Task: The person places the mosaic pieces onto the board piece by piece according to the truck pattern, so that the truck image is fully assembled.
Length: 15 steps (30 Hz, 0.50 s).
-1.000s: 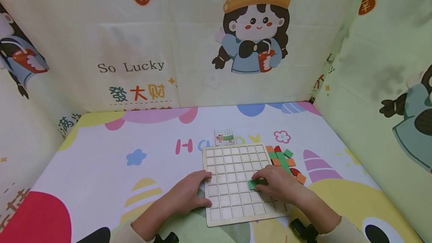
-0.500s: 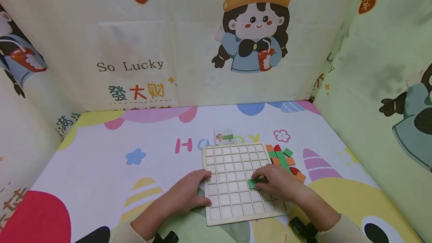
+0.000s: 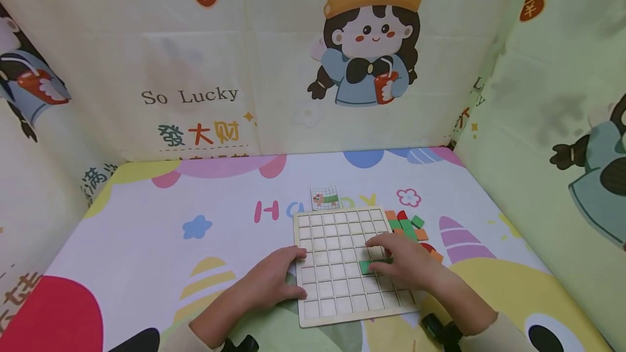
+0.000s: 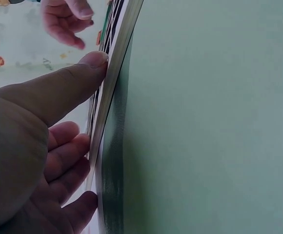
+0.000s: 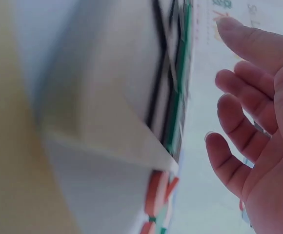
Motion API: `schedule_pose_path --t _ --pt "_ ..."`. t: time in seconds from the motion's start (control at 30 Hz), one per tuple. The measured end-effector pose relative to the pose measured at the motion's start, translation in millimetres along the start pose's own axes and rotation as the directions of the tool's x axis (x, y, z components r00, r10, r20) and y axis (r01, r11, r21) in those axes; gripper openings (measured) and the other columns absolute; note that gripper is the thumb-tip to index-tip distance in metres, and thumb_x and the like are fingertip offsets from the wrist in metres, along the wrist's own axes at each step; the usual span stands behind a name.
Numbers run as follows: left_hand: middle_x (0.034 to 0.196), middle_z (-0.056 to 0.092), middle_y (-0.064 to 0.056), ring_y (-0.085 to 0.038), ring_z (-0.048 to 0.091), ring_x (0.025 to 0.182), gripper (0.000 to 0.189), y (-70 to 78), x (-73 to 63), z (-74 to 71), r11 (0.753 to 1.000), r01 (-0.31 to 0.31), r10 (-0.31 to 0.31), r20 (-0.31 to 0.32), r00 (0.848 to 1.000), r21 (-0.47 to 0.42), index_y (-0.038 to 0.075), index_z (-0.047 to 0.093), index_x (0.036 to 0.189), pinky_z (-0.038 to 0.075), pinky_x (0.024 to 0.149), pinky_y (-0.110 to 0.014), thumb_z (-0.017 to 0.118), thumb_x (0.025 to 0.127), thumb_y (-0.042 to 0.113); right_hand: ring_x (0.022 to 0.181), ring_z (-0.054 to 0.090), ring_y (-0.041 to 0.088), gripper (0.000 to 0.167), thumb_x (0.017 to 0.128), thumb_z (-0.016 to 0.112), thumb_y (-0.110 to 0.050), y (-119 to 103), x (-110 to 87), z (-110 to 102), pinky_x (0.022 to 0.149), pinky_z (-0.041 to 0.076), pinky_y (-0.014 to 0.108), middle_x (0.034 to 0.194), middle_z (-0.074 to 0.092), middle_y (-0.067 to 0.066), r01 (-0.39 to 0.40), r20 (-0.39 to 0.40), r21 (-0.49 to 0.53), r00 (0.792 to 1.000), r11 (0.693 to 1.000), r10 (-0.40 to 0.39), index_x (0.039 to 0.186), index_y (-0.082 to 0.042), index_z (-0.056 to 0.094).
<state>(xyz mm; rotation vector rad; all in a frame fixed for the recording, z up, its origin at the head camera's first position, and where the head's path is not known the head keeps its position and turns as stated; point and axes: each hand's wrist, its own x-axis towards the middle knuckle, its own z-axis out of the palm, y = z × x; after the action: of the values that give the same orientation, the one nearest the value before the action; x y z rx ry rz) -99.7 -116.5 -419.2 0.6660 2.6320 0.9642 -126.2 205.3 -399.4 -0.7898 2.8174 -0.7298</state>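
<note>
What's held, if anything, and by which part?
Nothing is held. The right hand is open, clear of the green piece on the board; the left hand only touches the board's left edge.

Strip (image 3: 365,268) on grid board (image 3: 338,271); card (image 3: 325,198) behind, pieces (image 3: 409,231) right.

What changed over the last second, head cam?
The right hand let go of the green strip: its fingers have spread and come off it. The strip stays on the board. Left hand still at the board's left edge; board, loose pieces and picture card not visibly moved.
</note>
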Motion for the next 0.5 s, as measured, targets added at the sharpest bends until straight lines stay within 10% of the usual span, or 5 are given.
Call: schedule_pose_path --t 0.5 --pt "0.133 0.057 -0.007 -0.028 0.05 0.127 0.067 0.0 0.0 0.0 1.0 0.005 -0.005 0.0 1.0 0.001 0.002 0.055 0.134 0.041 0.107 -0.046 0.085 0.08 0.027 0.073 0.05 0.01 0.044 0.084 0.082 -0.025 16.7 -14.3 -17.4 0.06 0.044 0.024 0.075 0.05 -0.011 -0.026 -0.181 -0.015 0.983 1.0 0.023 0.12 -0.004 0.069"
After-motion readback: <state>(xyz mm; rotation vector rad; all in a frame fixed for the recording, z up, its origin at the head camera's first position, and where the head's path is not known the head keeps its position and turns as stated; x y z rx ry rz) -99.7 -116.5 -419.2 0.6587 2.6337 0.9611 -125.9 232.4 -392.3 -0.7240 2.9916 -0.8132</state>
